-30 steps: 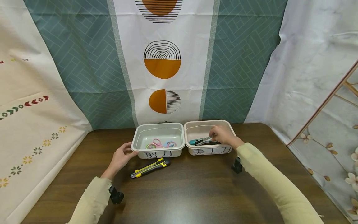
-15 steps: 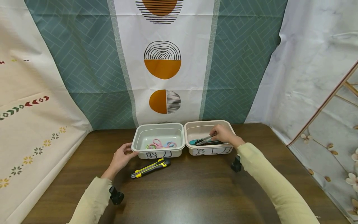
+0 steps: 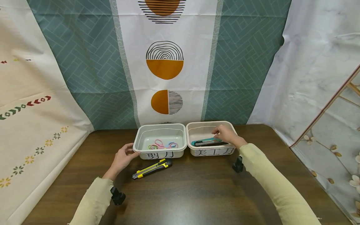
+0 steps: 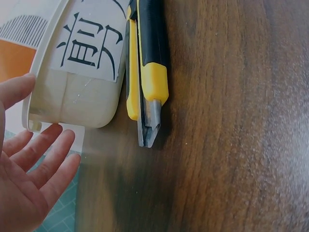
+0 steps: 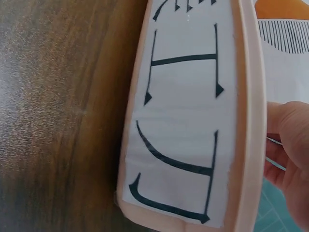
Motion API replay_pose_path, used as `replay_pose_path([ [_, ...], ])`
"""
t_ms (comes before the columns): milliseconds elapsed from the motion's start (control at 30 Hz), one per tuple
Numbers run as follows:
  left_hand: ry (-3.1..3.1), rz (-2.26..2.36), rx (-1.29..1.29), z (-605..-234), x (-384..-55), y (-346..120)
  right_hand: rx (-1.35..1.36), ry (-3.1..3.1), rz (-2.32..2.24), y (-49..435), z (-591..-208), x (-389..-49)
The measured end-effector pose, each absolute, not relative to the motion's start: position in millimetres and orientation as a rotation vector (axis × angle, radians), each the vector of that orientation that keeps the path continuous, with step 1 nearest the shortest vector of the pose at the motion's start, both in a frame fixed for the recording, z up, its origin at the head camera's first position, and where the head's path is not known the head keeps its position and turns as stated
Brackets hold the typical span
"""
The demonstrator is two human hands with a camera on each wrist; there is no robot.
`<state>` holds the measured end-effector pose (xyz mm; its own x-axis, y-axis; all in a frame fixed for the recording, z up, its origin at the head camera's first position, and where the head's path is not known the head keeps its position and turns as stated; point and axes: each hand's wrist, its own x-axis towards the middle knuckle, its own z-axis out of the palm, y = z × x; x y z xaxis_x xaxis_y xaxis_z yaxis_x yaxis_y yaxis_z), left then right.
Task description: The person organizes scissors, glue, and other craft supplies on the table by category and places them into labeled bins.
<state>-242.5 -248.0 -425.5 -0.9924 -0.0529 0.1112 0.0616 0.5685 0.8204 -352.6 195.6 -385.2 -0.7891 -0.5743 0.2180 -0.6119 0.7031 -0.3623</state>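
My left hand [image 3: 122,159] touches the front left corner of a pale grey-green box [image 3: 182,150], thumb at the rim and the other fingers loosely extended beside it. Scissors with pink handles [image 3: 159,144] lie in this box. Just in front rests a yellow and black utility knife [image 3: 152,169], its blade tip showing in the left wrist view. My right hand [image 3: 226,135] is inside the pinkish box [image 3: 209,122], fingers loosely bent over a black utility knife [image 3: 205,143] and a teal one [image 3: 196,143]. In the right wrist view the box wall partly hides those fingers.
Both boxes stand side by side at the back of the brown wooden table [image 3: 180,193], with paper labels on their fronts. A patterned cloth [image 3: 166,106] hangs right behind them. More printed cloths [image 3: 33,125] hang at the sides.
The black utility knife was tilted in my right hand's fingers; now it lies flat in the pinkish box, let go. My left hand stays at the other box.
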Motion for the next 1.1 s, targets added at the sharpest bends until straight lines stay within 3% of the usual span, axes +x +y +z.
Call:
replay_pose_path([
  [1100, -2.657, -1.399, -0.034, -426.1, -244.2, -248.4, 1.101, -2.75, 0.697, 168.7, -358.7, -312.7],
])
